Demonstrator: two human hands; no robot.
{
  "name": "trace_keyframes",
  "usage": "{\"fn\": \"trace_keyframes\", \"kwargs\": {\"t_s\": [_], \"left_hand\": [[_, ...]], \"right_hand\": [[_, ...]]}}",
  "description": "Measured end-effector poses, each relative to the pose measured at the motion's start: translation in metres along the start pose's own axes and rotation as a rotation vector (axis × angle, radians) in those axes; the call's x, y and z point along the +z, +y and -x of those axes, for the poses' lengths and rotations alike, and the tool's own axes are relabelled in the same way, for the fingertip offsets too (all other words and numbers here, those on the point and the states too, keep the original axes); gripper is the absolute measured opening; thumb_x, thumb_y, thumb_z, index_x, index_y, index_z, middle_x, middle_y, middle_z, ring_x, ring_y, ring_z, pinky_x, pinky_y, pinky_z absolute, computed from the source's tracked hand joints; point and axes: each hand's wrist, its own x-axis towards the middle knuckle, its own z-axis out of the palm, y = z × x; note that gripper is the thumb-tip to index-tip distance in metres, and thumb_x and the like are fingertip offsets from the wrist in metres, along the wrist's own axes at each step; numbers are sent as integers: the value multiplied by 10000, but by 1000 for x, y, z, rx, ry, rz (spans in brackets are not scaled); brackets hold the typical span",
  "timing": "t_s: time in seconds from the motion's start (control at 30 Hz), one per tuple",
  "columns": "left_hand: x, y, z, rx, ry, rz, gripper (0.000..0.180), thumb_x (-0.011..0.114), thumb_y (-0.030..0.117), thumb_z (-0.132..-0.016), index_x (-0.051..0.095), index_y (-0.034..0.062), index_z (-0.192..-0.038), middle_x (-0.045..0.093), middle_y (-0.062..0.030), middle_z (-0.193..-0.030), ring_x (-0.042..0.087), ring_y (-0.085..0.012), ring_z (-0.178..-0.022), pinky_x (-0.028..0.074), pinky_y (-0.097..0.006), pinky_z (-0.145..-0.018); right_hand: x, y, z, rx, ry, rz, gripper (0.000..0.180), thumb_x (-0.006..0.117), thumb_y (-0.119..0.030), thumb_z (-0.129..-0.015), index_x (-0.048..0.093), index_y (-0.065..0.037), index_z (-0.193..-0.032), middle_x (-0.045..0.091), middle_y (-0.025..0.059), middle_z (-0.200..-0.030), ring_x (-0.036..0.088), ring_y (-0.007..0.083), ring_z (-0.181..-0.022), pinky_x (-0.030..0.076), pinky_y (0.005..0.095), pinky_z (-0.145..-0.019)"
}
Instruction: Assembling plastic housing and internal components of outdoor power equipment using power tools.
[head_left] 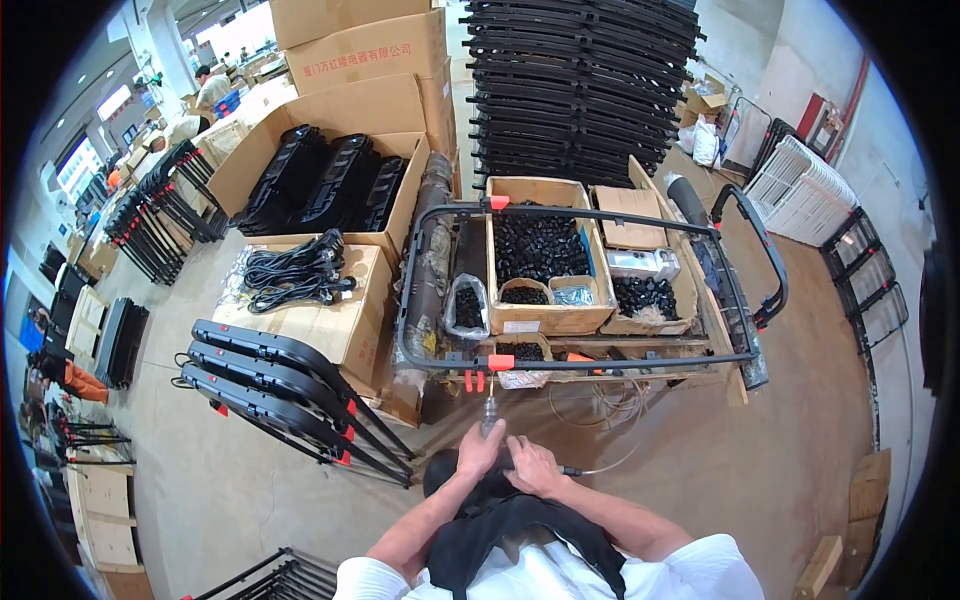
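My left hand point(482, 450) is closed round the grey front part of an air screwdriver point(490, 408), whose thin bit points away from me. Close beside it, my right hand point(535, 466) is curled on the tool's rear, by its air hose point(605, 466); its fingertips are partly hidden. The bit reaches up to a red plastic clip point(500, 362) on the near bar of a black tubular frame point(620, 364). Small red pieces point(474, 381) hang from that bar, left of the bit. The frame lies across the workbench, over the part boxes.
Under the frame stand a cardboard box of black parts point(540, 245), a bag of small parts point(466, 308) and a smaller box point(650, 300). Folded black frames point(270, 385) lean at the left, near a carton with cables point(295, 272). Black racks point(585, 90) are stacked behind.
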Motion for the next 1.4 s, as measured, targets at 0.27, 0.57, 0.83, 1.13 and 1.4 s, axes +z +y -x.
{"fn": "trace_keyframes", "kwargs": {"t_s": [0.27,0.57,0.83,1.13,1.4], "left_hand": [[18,-1,-12,89,-17,-34,560,639,542,-965,680,-14,-1006,729,-205,-919,715,-343,-896,533,-453,-821],[17,21,-7,39,-22,-31,542,666,518,-967,673,-21,-1027,732,-174,-922,705,-281,-885,537,-414,-825],[14,39,-8,-1,-43,-75,560,674,524,-960,661,-17,-1103,732,-193,-993,706,-296,-948,537,-418,-870],[20,20,-30,13,-26,-141,603,658,541,-961,646,-32,-1147,731,-217,-1015,710,-323,-989,536,-431,-902],[18,24,-27,17,-64,-138,674,623,582,-950,619,-58,-1162,704,-323,-1114,676,-469,-1127,516,-501,-958]], "right_hand": [[-16,6,2,53,28,1,742,808,-266,-813,447,15,-1397,648,286,-1206,675,456,-1075,557,524,-921],[-19,15,-2,51,19,-35,781,815,-284,-812,431,47,-1406,682,294,-1196,685,449,-1087,555,513,-935],[-23,19,-8,74,0,-9,864,818,-298,-807,385,78,-1453,676,320,-1208,685,455,-1097,555,513,-939],[-30,14,-15,119,-28,-1,783,732,-196,-801,401,60,-1463,680,308,-1174,683,469,-1070,555,523,-934],[-25,7,-11,4,88,77,429,715,-140,-780,567,-9,-1160,558,235,-1235,650,449,-1065,534,547,-905]]}}
